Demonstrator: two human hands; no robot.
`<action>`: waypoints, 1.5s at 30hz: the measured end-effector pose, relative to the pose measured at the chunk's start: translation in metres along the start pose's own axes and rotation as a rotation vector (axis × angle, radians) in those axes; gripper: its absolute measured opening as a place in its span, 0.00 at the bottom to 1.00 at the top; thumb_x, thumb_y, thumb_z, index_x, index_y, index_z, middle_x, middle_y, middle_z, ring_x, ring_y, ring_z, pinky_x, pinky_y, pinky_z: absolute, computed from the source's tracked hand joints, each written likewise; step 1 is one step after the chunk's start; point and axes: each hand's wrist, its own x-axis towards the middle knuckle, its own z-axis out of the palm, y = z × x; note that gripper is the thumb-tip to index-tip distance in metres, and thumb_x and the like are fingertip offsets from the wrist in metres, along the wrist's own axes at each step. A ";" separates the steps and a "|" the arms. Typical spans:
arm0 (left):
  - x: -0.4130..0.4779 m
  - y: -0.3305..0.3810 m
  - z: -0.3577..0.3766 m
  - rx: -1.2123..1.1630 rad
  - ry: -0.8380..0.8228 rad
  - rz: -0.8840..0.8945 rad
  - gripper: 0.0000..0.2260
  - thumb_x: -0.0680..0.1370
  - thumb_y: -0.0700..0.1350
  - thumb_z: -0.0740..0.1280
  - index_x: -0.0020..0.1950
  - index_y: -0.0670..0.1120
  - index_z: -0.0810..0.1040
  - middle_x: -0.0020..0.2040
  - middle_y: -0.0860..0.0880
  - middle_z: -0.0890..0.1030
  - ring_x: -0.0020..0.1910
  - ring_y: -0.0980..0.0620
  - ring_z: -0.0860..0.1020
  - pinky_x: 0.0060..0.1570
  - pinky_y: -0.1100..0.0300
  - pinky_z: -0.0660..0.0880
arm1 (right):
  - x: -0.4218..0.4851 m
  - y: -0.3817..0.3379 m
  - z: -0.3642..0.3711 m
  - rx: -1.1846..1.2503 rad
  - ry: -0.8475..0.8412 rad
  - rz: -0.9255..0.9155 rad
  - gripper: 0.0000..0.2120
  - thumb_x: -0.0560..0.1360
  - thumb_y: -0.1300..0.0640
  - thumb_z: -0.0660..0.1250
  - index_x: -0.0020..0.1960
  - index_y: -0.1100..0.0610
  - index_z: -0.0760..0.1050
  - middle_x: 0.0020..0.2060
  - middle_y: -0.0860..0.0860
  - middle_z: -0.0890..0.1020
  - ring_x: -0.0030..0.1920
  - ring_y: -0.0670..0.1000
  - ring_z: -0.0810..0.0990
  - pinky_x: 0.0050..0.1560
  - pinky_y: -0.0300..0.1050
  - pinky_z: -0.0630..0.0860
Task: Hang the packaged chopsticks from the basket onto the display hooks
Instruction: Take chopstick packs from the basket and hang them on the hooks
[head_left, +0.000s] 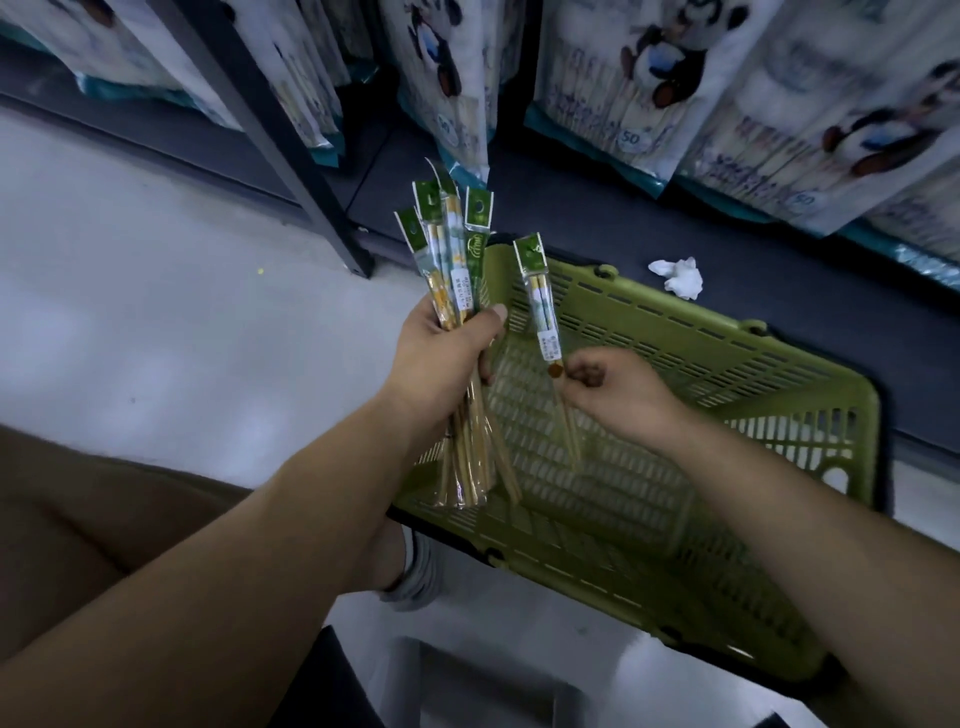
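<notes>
While the left hand (447, 353) grips a fanned bundle (452, 260) of chopstick packs, green headers up, the right hand (618, 389) pinches one pack (543, 306) near its lower half, upright, just right of the bundle. Below both hands lies the green basket (779, 374). Beyond the right hand sits a crumpled tissue (678, 278).

Your bare left hand (447, 358) is raised with its back toward you, fingers and thumb curled round a fanned bundle of clear-wrapped wooden chopstick packs with green header cards (451, 244). Your bare right hand (621, 395), near it and slightly lower, pinches a single such pack (544, 304) about midway between thumb and fingertips, holding it nearly upright. Both forearms reach forward, converging.
</notes>
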 end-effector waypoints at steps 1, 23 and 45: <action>-0.003 0.003 0.003 -0.011 -0.016 0.016 0.09 0.80 0.42 0.73 0.53 0.42 0.75 0.29 0.51 0.76 0.25 0.52 0.74 0.27 0.59 0.74 | -0.010 -0.015 -0.007 0.027 -0.025 -0.027 0.09 0.77 0.59 0.72 0.39 0.53 0.80 0.31 0.45 0.77 0.32 0.43 0.73 0.37 0.41 0.69; -0.129 0.283 0.089 0.073 -0.442 0.853 0.11 0.74 0.40 0.79 0.51 0.38 0.80 0.35 0.55 0.83 0.33 0.60 0.81 0.36 0.68 0.76 | -0.191 -0.292 -0.217 0.198 0.707 -0.668 0.04 0.75 0.48 0.71 0.49 0.44 0.80 0.37 0.46 0.84 0.37 0.46 0.83 0.35 0.35 0.76; -0.130 0.356 0.131 -0.009 -0.443 0.910 0.07 0.76 0.51 0.76 0.44 0.55 0.79 0.30 0.53 0.80 0.27 0.55 0.78 0.30 0.64 0.77 | -0.179 -0.386 -0.307 0.293 1.027 -0.709 0.14 0.83 0.51 0.64 0.40 0.52 0.80 0.26 0.50 0.73 0.25 0.44 0.70 0.25 0.33 0.68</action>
